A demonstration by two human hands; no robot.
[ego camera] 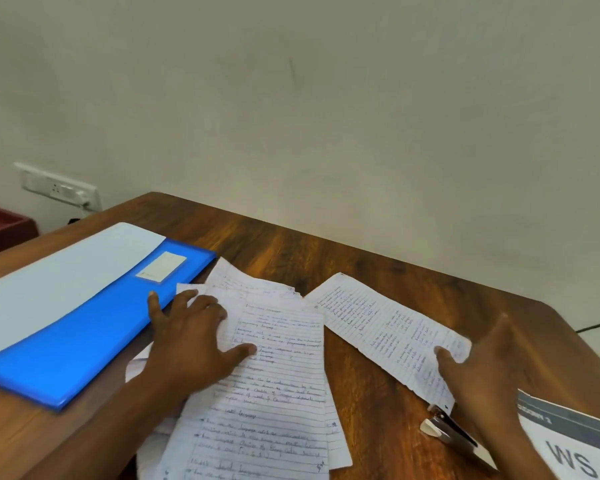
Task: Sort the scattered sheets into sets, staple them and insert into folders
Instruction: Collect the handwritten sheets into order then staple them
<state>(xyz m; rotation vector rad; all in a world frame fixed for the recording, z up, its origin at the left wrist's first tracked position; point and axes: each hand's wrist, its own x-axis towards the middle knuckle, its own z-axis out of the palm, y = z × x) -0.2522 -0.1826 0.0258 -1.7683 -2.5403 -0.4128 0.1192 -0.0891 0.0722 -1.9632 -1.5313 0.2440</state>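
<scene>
Left hand (191,341) flat, fingers spread, pressing pile of lined handwritten sheets (278,393) on wooden surface (361,271). Right hand (478,368) pinching separate lined handwritten sheet (388,327) at near edge.

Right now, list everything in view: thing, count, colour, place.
blue folder: one, blue, left on table.
white folder: one, white, left, beside the blue one.
sheet pile: several, white lined, centre.
single sheet: one, white lined, right of pile.
stapler: one, black and silver, near right.
printed sheet: one, white and grey, lower right corner.
table: one, brown wood.
socket panel: one, white, wall left.
left hand: presses pile.
right hand: pinches single sheet.
</scene>
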